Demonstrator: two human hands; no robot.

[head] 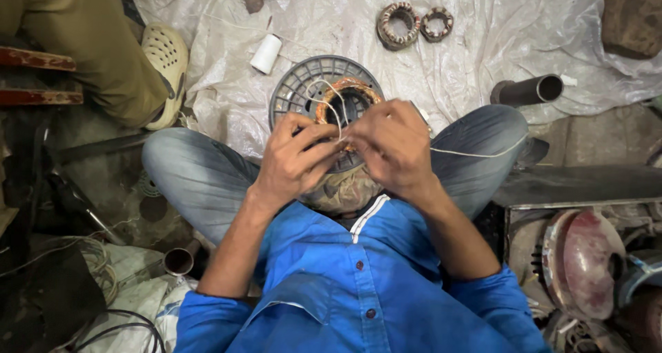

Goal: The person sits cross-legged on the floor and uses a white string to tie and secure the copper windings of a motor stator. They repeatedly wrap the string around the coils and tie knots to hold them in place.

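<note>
Crinkled white plastic sheeting point(483, 36) covers the floor in front of a person sitting cross-legged in jeans and a blue shirt. Resting in the lap is a round stator point(348, 98), its ring wrapped in copper-coloured winding, sitting on a grey ribbed plastic disc point(303, 84) with radial spokes. Both hands are raised over it: the left hand point(293, 160) has its fingers curled and pinched on a thin white string point(324, 101) that loops over the winding, and the right hand point(393, 146) is likewise closed, pinching the same string, which trails off to the right across the knee. Beyond, on the sheeting, lie a white spool of thread point(266, 53) and two smaller wound rings point(414, 23) side by side. A dark metal pipe point(527, 91) lies to the right. Another person's leg and perforated cream clog point(165, 60) show at upper left.
</note>
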